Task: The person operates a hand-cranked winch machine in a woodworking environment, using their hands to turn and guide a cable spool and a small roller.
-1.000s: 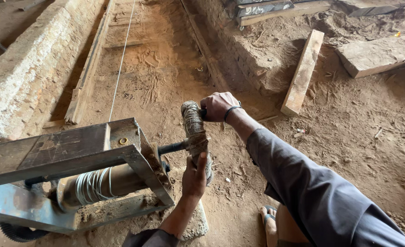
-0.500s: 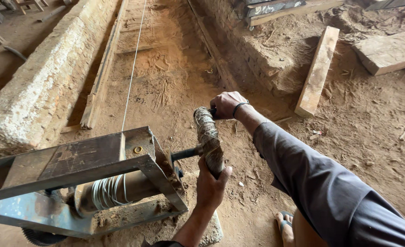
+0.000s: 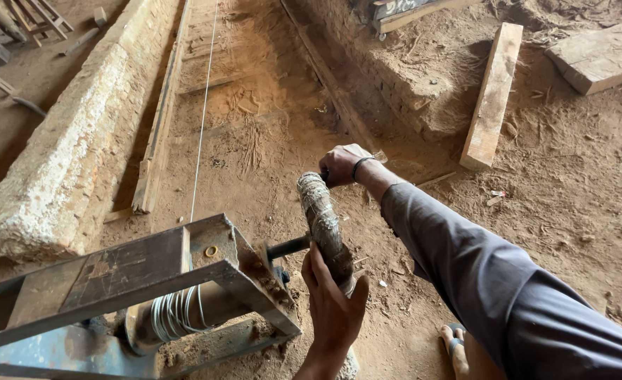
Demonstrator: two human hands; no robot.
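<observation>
My right hand (image 3: 344, 164) is closed round the far end of the wrapped crank handle (image 3: 323, 222), fingers curled fully over it at about twelve o'clock from the axle; my left hand (image 3: 333, 306) cups the near end at six o'clock, palm pressed up against it, fingers only partly closed; gripping both ends gives me leverage on either side of the shaft (image 3: 287, 247); the handle stands nearly upright, just right of the metal frame (image 3: 142, 264); under the frame the drum (image 3: 177, 313) carries coils of wire (image 3: 203, 119), which runs taut away at twelve o'clock along the sandy trench (image 3: 254, 127), between the stone kerb (image 3: 65, 162) and a plank (image 3: 492, 95).
</observation>
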